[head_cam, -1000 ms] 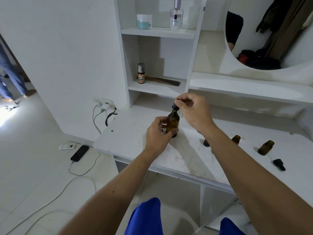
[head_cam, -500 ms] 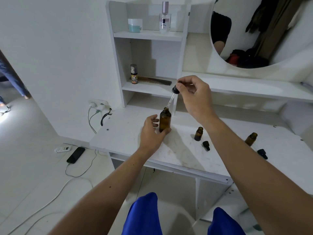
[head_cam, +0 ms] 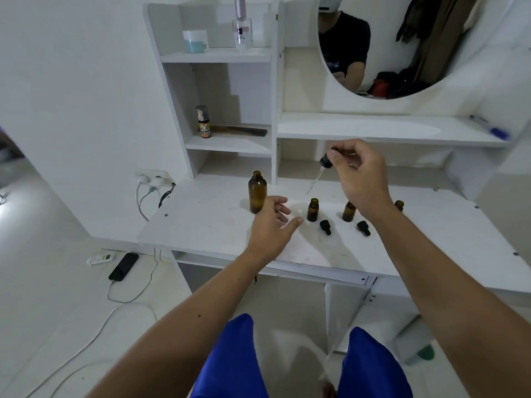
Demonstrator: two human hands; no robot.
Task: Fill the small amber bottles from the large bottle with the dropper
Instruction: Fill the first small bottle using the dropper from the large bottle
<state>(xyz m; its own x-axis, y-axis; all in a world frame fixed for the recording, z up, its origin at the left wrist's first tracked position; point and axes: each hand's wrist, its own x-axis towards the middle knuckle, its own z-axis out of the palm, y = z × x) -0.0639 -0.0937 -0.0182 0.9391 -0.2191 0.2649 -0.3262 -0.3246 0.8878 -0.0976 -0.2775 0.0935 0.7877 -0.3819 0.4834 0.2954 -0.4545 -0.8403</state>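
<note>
The large amber bottle (head_cam: 257, 196) stands uncapped on the white desk (head_cam: 212, 225). My left hand (head_cam: 273, 225) hovers just right of it, fingers apart, holding nothing. My right hand (head_cam: 360, 175) pinches the black bulb of the dropper (head_cam: 321, 170), whose glass tube slants down-left above the desk, over the small bottles. Three small amber bottles stand in a row: one (head_cam: 312, 210) beside my left fingertips, a second (head_cam: 348, 211) partly behind my right wrist, and a third (head_cam: 399, 205) mostly hidden by my forearm.
Two black dropper caps (head_cam: 325, 226) (head_cam: 363, 227) lie on the desk in front of the small bottles. Shelves behind hold a spray can (head_cam: 204, 122), a comb, a jar and a perfume bottle. A round mirror (head_cam: 408, 47) hangs at the upper right. Cables and a phone (head_cam: 123, 266) lie on the floor.
My right hand has lifted the dropper out of the large bottle and carried it right, over the small bottles. My left hand has let go of the large bottle and opened.
</note>
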